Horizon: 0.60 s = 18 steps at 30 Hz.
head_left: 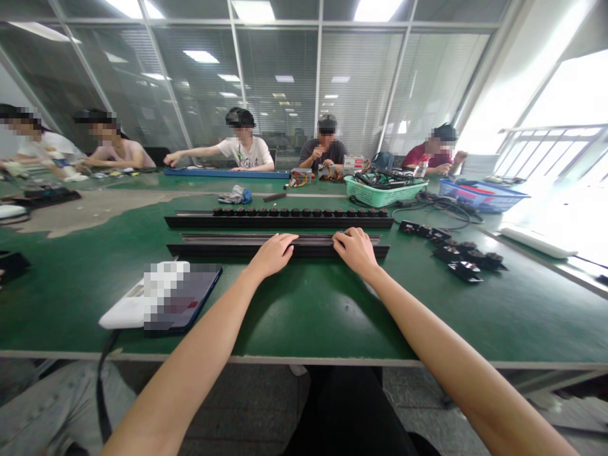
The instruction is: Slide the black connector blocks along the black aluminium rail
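Beyond the right grip [356, 248], a mint-green plastic basket [380, 196] is holding black cables [392, 180]; a translucent blue basket [484, 200], red items [479, 189]. It and the left grip [274, 253] are bending over a long black rail [216, 251], clamped or not, I can't tell.

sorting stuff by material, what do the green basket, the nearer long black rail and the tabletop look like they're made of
Green basket: likely moulded plastic, semi-matte, judging by its slotted wall.
Nearer long black rail: perhaps dark-coated metal, given its straight edges and greyish sheen inside.
Tabletop: smooth green covering, maybe rubber or vinyl, softly reflecting light.
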Motion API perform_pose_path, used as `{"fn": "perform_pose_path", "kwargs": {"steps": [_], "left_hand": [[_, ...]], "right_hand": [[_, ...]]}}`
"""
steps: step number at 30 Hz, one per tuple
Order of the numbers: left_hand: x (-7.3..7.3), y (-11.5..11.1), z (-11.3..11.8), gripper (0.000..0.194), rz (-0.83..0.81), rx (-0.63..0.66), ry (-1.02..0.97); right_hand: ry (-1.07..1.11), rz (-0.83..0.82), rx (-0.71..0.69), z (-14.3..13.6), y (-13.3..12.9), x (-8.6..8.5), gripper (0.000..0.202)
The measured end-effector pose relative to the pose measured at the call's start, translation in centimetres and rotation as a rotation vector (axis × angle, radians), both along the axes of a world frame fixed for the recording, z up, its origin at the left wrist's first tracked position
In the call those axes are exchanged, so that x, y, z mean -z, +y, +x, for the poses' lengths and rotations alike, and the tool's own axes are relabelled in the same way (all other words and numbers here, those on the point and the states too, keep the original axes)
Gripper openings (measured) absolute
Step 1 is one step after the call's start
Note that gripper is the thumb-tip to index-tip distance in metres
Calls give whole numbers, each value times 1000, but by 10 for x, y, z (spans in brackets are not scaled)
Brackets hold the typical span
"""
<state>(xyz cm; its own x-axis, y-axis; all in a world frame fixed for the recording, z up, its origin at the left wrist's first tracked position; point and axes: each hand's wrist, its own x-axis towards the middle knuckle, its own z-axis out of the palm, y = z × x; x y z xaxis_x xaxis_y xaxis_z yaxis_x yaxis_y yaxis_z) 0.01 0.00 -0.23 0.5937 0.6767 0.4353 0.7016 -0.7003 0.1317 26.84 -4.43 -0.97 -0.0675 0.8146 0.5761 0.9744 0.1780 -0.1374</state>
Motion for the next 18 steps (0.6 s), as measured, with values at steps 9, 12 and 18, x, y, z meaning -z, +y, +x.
{"fn": "perform_pose_path", "kwargs": {"steps": [9,12,18], "left_hand": [[-1,0,0,50,3,4,-2],[0,0,1,49,2,5,2],[1,2,0,47,8,7,-4]], "right_hand": [[60,-27,-16,6,3,2,32],[95,-38,-9,7,5,4,38],[55,-37,70,6,6,3,46]]}}
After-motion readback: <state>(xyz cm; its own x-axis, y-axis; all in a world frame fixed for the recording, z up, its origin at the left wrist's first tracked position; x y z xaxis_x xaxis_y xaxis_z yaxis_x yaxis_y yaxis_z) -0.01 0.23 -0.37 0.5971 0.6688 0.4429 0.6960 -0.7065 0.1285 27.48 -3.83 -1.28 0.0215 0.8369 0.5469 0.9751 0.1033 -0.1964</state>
